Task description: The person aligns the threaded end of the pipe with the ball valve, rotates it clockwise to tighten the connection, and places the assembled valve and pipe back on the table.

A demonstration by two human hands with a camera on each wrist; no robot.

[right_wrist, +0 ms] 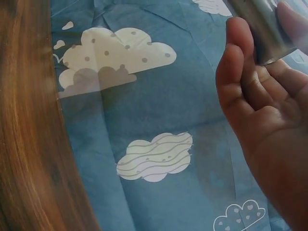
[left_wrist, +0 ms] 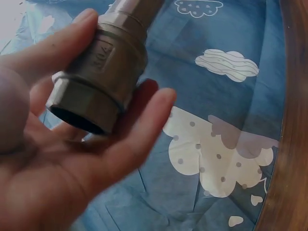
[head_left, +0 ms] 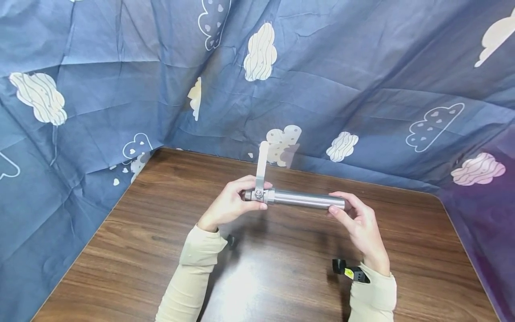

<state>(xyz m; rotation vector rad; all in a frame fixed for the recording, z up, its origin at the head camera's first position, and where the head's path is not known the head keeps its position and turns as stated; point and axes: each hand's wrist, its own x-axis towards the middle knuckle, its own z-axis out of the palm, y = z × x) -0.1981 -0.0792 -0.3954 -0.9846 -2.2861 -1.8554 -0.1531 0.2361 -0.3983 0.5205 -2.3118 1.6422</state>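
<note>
A steel ball valve (head_left: 259,195) with a long flat lever handle (head_left: 262,163) is joined to a smooth metal pipe (head_left: 301,199), and both are held level above the table. My left hand (head_left: 229,202) grips the valve body, thumb on the near side and fingers behind. In the left wrist view, the valve's open hexagonal end (left_wrist: 84,103) faces the palm, and "304" is marked on its body. At the other end, my right hand (head_left: 360,221) pinches the pipe between thumb and fingers. The right wrist view shows the pipe's end (right_wrist: 269,45) in those fingers.
Below lies a brown wood-grain table (head_left: 153,232) with a bright glare patch near the front. A blue cloth (head_left: 342,89) printed with clouds hangs behind and at the sides. Dark wrist-camera mounts (head_left: 354,273) stick out from the cuffs.
</note>
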